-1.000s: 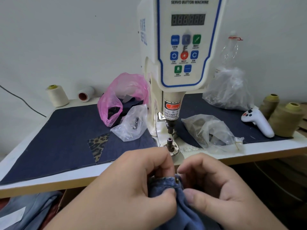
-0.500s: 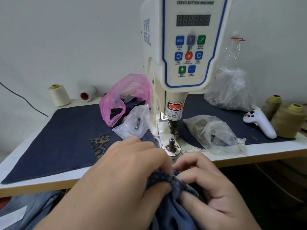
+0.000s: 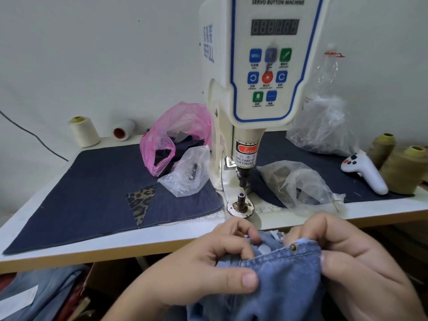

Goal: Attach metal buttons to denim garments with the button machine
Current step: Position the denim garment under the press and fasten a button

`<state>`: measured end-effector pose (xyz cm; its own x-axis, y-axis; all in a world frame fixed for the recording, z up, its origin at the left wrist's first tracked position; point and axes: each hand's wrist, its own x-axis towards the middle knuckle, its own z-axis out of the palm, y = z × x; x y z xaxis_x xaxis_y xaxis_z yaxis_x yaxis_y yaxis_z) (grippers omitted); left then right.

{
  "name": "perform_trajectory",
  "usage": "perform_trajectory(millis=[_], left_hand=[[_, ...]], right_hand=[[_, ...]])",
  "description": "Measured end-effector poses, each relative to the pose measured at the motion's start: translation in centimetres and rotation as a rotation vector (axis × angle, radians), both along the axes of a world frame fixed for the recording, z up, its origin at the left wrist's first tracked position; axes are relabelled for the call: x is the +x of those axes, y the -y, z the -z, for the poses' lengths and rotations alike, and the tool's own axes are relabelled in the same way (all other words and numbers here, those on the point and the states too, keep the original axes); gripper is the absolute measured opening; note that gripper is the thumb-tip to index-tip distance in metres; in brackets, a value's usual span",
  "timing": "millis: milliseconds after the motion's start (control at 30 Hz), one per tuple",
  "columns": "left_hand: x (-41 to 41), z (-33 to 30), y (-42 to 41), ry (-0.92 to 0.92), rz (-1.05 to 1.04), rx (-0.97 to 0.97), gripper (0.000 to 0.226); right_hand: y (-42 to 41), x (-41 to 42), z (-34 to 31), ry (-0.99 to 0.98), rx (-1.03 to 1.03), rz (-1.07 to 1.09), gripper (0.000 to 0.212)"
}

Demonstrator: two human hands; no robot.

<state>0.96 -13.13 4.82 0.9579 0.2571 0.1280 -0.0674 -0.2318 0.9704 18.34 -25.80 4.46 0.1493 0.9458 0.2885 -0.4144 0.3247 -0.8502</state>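
jeans at 6 o'clock, off the table, soft and floppy, likely easy to bunch | button on top edge | left hand and right hand both pinch that edge; best hold beside button | machine post at 12 o'clock

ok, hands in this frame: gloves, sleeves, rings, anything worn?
Nothing worn that shows. The left hand and right hand are both bare: no gloves, rings or finger guards. No sleeve, watch or strap is in view on the visible part of the forearms. Fingernails are short and unpainted.
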Motion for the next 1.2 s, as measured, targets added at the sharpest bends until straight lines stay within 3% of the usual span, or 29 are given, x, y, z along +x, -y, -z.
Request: perform_trajectory(millis=[100,200,333,367,400,433,500,567,600,667,800,900,1067,1200], left_hand=[[0.6,0.4,0.4,-0.007,0.002,-0.014,0.014],[1.3,0.7,0.6,-0.012,-0.031,-0.005,0.019],[1.8,0.2,0.9,0.0,-0.111,-0.001,0.008],[1.8,0.2,0.8,0.011,-0.134,0.007,0.01],[1.9,0.2,0.7,0.021,-0.158,0.004,0.014],[1.9,0.1,0.6,0.029,-0.182,0.001,0.019],[1.9,0.0,0.2,0.037,-0.245,-0.008,0.024],[2.0,-0.3,-0.4,0.034,-0.3,0.004,0.019],[2.0,-0.4,-0.7,0.027,-0.31,0.018,0.019],[2.0,-0.6,-1.3,0.004,-0.31,0.06,0.023],[2.3,-0.4,-2.7,-0.046,-0.324,0.076,0.011],[2.8,0.8,-3.9,-0.088,-0.301,-0.044,0.04],[3.3,3.3,-4.7,-0.142,-0.359,-0.139,0.041],[3.2,4.2,-4.4,-0.131,-0.357,-0.189,0.043]], right_hand=[[-0.3,0.4,-0.9,-0.305,0.118,-0.183,0.012],[-0.3,2.0,-0.4,-0.259,0.048,-0.019,0.01],[-0.7,2.9,-0.6,-0.519,0.02,-0.318,0.013],[-0.8,3.1,-0.9,-0.442,-0.03,-0.294,0.005],[-0.8,3.2,-1.1,-0.311,-0.098,-0.215,0.017],[-0.7,3.5,-1.4,-0.074,-0.198,-0.106,0.037],[-1.0,3.7,-2.0,0.41,-0.325,0.028,0.051],[-1.8,3.7,-2.6,0.703,-0.368,-0.051,0.055],[-2.3,3.8,-2.7,0.738,-0.36,-0.121,0.048],[-3.2,3.4,-2.6,0.719,-0.35,-0.167,0.036],[-4.7,3.3,-1.3,0.605,-0.238,0.029,0.022],[-5.7,3.5,-0.1,0.478,-0.253,0.165,0.017],[-7.5,3.9,1.8,0.345,-0.272,0.27,0.067],[-8.2,4.7,2.0,0.377,-0.251,0.229,0.062]])
